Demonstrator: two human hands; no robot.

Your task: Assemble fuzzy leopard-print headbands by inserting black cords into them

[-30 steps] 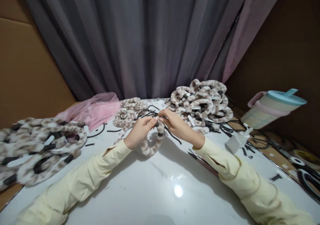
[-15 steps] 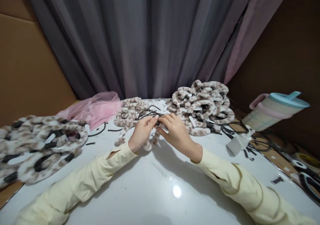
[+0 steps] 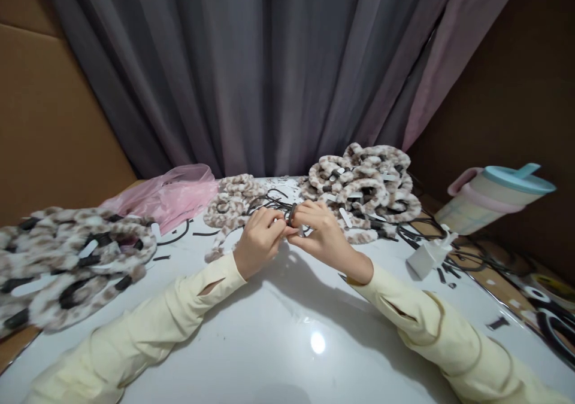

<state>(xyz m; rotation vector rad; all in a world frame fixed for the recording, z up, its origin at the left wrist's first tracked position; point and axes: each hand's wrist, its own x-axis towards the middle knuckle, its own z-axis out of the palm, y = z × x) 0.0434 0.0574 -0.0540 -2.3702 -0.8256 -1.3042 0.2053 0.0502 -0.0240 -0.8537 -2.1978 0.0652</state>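
My left hand (image 3: 261, 242) and my right hand (image 3: 318, 230) meet over the middle of the white table, thumbs and fingertips almost touching. A dark cord (image 3: 291, 213) curves up between the fingertips, pinched by my right hand. The fingers of my left hand are closed at the same spot; they hide what they grip. Just behind lie more thin black cords (image 3: 272, 199). Left of my left hand is a small heap of fluffy, brown-spotted white strips (image 3: 230, 203), one end trailing toward me.
Fluffy spotted rings with white tags are piled at the right (image 3: 366, 179) and left (image 3: 85, 254). A pink plastic bag (image 3: 173, 191) lies behind the left pile. To the right stand a white bottle (image 3: 429, 255) and a lidded cup (image 3: 483, 203), near scissors (image 3: 554, 332) and loose black cords.
The spotted fluffy piece that hung below my hands no longer shows there. My left hand has turned so its back faces me more, and a dark loop now stands between the fingertips.
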